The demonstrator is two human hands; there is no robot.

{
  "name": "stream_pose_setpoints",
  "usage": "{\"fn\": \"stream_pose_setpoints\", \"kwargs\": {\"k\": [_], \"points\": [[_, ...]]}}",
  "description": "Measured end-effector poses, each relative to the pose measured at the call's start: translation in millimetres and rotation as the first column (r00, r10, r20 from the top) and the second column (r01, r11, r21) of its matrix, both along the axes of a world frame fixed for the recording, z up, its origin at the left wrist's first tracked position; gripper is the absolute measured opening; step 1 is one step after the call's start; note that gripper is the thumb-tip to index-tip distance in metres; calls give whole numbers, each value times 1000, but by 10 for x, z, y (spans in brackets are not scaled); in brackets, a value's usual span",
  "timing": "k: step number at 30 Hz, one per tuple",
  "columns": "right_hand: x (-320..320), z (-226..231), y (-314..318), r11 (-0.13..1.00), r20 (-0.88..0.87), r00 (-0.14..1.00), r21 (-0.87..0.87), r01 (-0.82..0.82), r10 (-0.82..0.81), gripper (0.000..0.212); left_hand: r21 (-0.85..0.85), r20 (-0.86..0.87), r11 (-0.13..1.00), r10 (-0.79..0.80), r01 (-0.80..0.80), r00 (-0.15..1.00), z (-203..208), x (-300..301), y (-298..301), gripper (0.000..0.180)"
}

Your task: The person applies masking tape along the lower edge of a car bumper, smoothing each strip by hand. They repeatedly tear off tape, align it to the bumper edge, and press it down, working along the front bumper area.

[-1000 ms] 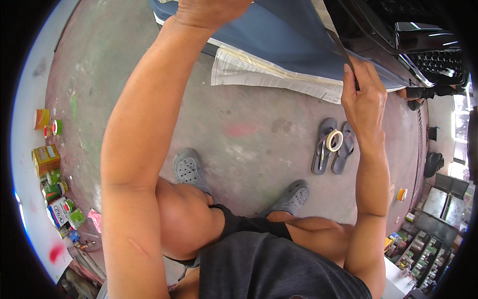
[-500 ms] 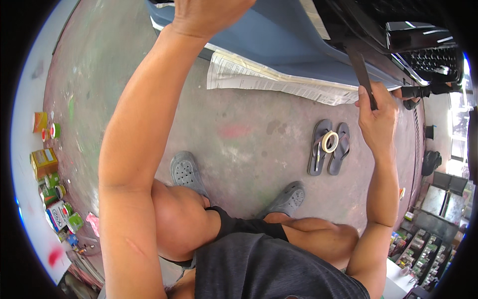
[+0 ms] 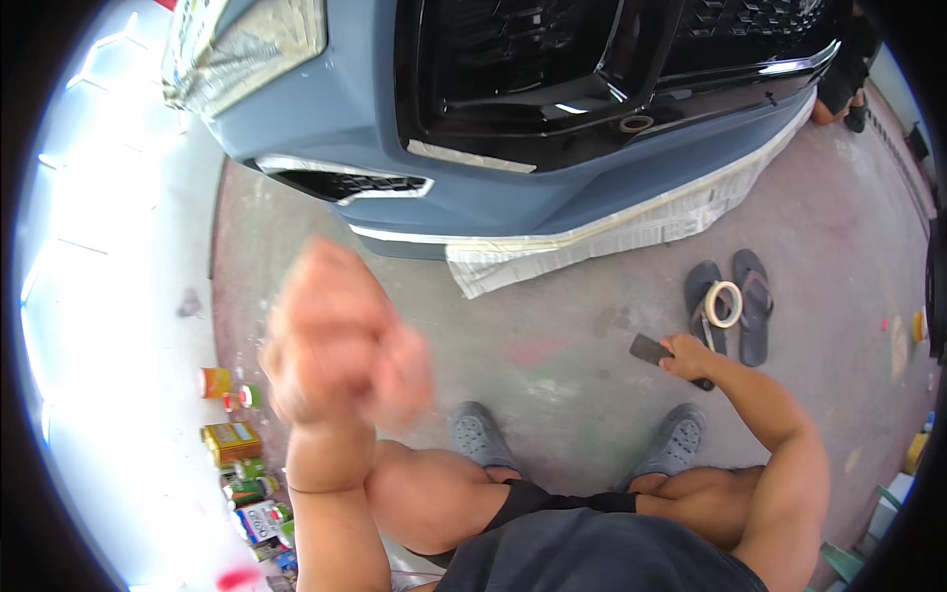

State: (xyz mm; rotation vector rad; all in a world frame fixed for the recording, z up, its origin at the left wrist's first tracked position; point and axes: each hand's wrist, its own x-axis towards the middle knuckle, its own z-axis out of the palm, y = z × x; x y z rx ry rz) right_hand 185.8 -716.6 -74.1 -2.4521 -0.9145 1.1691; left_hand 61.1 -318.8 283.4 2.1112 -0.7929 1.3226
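My right hand [image 3: 688, 357] grips a dark flat-bladed scraper [image 3: 649, 347], held low over the floor beside a pair of flip-flops. Its blade points left, and its dark handle end shows below my fingers. My left hand [image 3: 335, 340] is raised close to the view with nothing visible in it; motion smears its fingers. Ahead of both hands is a car's blue-grey front bumper [image 3: 543, 202], apart from them. Newspaper masking [image 3: 612, 242] is taped along its lower edge. Masking tape strips [image 3: 472, 156] border the black grille [image 3: 533, 74], and taped paper [image 3: 261, 54] covers the headlight area.
A roll of masking tape [image 3: 723, 288] and a slim light tool lie on the left flip-flop [image 3: 702, 281]; the other flip-flop [image 3: 755, 311] is beside it. Cans and boxes [image 3: 232, 442] line the left wall. Another person [image 3: 841, 89] is at the car's far right.
My right hand has brought the scraper down from the bumper edge to beside the flip-flops. My left hand has left the bumper and come back toward me. The view takes in more of the car.
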Motion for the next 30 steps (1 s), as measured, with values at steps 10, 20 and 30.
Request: {"fn": "stream_pose_setpoints", "kwargs": {"k": [10,20,30], "points": [[169,390,456,962,75,996,271,32,-55,55,-283,-91,908,-346,309,934,84,-80,-1535,50],[532,225,-25,929,235,956,362,80,-174,47,239,-841,634,-243,736,483,-245,91,-1660,16],[826,181,-1083,756,398,648,426,497,-650,20,-26,-938,951,-130,309,321,-1036,2,-1052,17]]}}
